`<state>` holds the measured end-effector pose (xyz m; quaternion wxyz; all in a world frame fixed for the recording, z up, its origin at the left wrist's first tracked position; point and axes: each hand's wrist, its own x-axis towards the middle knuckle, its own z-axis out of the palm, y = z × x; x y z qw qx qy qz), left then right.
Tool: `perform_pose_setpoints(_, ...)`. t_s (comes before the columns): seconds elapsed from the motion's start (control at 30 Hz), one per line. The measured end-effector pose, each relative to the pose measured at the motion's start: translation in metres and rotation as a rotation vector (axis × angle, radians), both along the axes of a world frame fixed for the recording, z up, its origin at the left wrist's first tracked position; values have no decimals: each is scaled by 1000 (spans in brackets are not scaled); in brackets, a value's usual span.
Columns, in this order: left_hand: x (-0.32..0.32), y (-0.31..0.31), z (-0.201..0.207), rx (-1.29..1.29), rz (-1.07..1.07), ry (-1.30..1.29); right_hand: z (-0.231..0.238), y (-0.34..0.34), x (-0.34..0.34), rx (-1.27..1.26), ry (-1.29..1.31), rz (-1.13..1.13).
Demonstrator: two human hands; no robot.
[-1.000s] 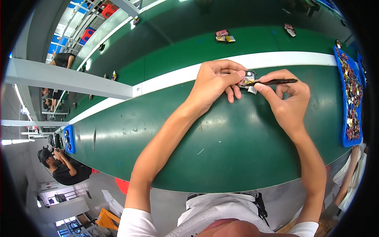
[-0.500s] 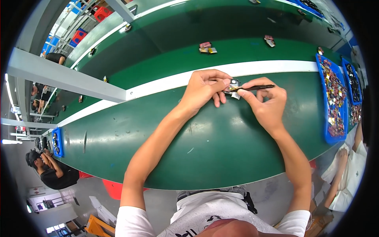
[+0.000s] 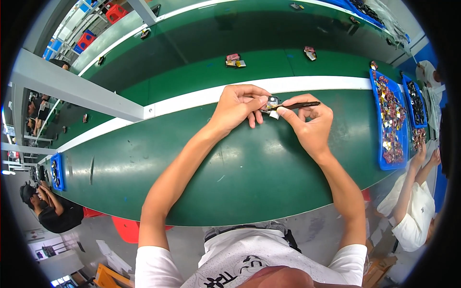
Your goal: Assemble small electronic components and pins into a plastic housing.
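Above the green bench, my left hand (image 3: 240,108) pinches a small electronic module (image 3: 272,102) between thumb and fingers. The module is dark and light, with a round white spot and a pale tab hanging below it. My right hand (image 3: 311,122) is closed on a slim black pen-shaped tool (image 3: 305,104), held nearly level. Its tip meets the module's near side; whether it is tweezers or another hand tool I cannot tell. Both hands are close together near the bench's white back rail, and the fingers partly cover the module.
At right, a blue tray (image 3: 383,163) holds many small colourful parts; another blue tray (image 3: 408,86) holds black parts. Metal tweezers (image 3: 91,170) lie on the bench at left. Beyond the white rail (image 3: 192,98), a green surface carries small assemblies (image 3: 235,61). Co-workers sit at both sides.
The whole view has shifted slightly, so things appear farther left. My hands keep the same hold on the module and tool. At right, a co-worker's arms have come up toward the trays.
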<state>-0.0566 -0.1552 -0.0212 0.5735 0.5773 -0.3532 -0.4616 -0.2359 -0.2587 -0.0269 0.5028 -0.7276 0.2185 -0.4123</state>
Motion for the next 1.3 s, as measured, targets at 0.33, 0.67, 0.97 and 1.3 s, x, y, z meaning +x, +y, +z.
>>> perform_pose_setpoints(0.33, 2, 4, 15, -10, 36, -155, -1, 3, 0, -130, -68, -19)
perform_pose_setpoints(0.67, -6, -2, 14, -61, 69, -201, -3, 1, -3, -382, -75, -17)
perform_pose_setpoints(0.97, -8, -2, 13, -26, 25, -176, -5, -2, -5, -420, -71, -11)
perform_pose_setpoints(1.3, -26, -14, 18, 54, 66, -198, -2, -13, -16, -681, -71, 4)
